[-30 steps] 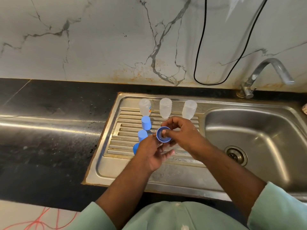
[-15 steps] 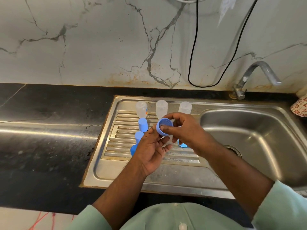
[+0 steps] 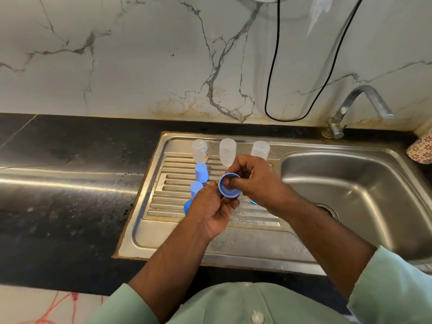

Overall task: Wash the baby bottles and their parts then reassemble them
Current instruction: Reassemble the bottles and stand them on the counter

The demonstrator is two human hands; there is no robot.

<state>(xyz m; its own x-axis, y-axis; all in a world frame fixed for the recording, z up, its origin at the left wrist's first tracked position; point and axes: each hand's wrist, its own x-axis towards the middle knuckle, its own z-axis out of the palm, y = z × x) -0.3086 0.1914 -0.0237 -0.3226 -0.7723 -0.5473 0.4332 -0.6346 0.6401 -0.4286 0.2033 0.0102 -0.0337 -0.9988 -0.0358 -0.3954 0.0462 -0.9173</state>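
Observation:
A blue screw ring (image 3: 229, 185) is held above the draining board, its open side facing me. My right hand (image 3: 254, 181) grips it, with the thumb pressed inside. My left hand (image 3: 211, 208) supports it from below with its fingertips. Three clear bottles (image 3: 227, 152) stand upside down in a row at the back of the draining board (image 3: 247, 220). Blue caps (image 3: 201, 173) stand in a column left of my hands; one is half hidden by my left wrist. Another blue part (image 3: 253, 202) peeks out under my right hand.
The sink basin (image 3: 364, 183) with its drain lies to the right, and the tap (image 3: 357, 108) stands behind it. A black cable (image 3: 272, 78) hangs down the marble wall. A patterned cup (image 3: 422, 150) sits at the far right edge. Dark counter (image 3: 58, 183) spreads to the left.
Both hands have lifted the blue ring slightly and turned it. The camera has shifted, so the sink sits further left in view.

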